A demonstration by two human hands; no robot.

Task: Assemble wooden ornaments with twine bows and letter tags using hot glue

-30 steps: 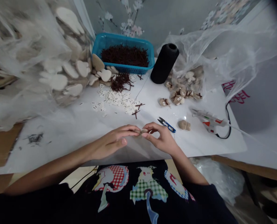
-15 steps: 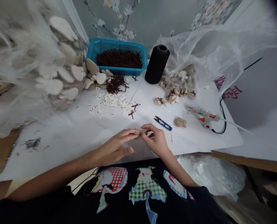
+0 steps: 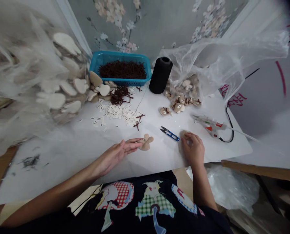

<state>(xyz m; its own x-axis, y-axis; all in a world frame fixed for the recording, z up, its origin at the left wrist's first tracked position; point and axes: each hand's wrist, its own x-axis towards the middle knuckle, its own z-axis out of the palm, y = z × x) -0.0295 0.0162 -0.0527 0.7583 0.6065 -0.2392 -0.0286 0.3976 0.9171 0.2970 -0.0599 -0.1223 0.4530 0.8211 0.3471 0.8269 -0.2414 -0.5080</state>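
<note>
My left hand point(image 3: 119, 154) lies low over the white table with its fingers stretched out. Its fingertips touch a flat beige fabric piece point(image 3: 145, 145) with rounded lobes like a small bunny shape. Further right, my right hand point(image 3: 195, 148) curls its fingers and thumb round a small beige plush piece point(image 3: 184, 133), which is partly hidden by the fingers. Blue-handled thread snips point(image 3: 169, 133) lie between the two hands. Two brown ribbon bows point(image 3: 137, 125) lie beyond the left hand, beside a heap of small white labels point(image 3: 117, 112).
At the back stand a blue basket point(image 3: 120, 81) of brown ribbon bows and a black thread cone point(image 3: 160, 75). Plastic bags of plush pieces point(image 3: 54, 100) fill the left. Several bow-tied plush pieces point(image 3: 177, 107) lie right of centre. A glue gun point(image 3: 210, 125) with its cord lies right.
My hands have moved apart. The right hand went right to the small plush piece on the table. The beige fabric piece now lies flat at my left fingertips.
</note>
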